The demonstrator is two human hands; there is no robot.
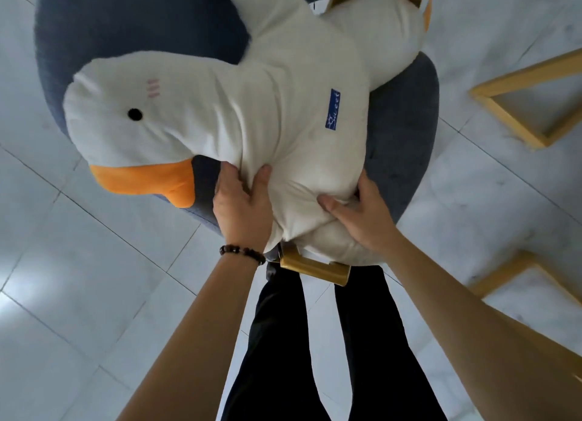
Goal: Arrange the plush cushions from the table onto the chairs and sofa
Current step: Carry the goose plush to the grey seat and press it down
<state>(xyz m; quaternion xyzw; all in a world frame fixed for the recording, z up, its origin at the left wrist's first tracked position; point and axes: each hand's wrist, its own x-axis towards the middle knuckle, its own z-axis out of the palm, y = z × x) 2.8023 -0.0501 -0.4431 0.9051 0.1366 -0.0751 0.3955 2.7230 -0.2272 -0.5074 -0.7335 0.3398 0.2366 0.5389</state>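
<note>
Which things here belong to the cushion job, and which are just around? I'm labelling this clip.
In the job:
duck cushion
blue chair
left hand
right hand

Just around:
wooden frames on the floor
tiled floor
bead bracelet

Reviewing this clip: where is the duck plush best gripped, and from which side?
By the near edge of its soft body, from the person's side: the duck plush lies across the blue chair, and both hands already bunch that edge.
</note>
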